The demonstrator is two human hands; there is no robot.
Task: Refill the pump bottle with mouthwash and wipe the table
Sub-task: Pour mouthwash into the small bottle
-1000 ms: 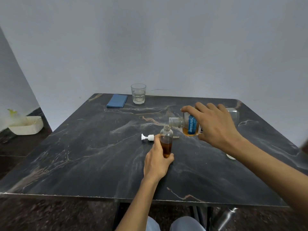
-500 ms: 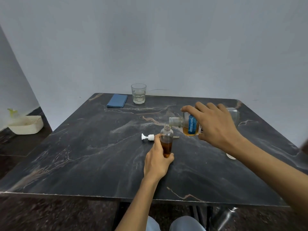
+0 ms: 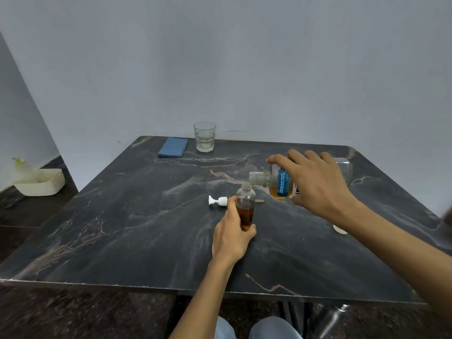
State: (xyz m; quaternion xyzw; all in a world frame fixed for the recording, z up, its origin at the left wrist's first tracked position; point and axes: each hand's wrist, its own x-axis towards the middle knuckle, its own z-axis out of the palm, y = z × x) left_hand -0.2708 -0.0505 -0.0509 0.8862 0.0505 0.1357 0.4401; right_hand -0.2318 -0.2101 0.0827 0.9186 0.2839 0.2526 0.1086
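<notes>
Between left hand [image 3: 231,237] fingers stands pump bottle [image 3: 245,207]; right hand [image 3: 315,184] tilts mouthwash bottle [image 3: 278,183]

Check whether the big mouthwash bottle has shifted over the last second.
No. The mouthwash bottle, tipped sideways in the right hand, keeps its neck just above the small bottle and stands the same against the glass.
</notes>
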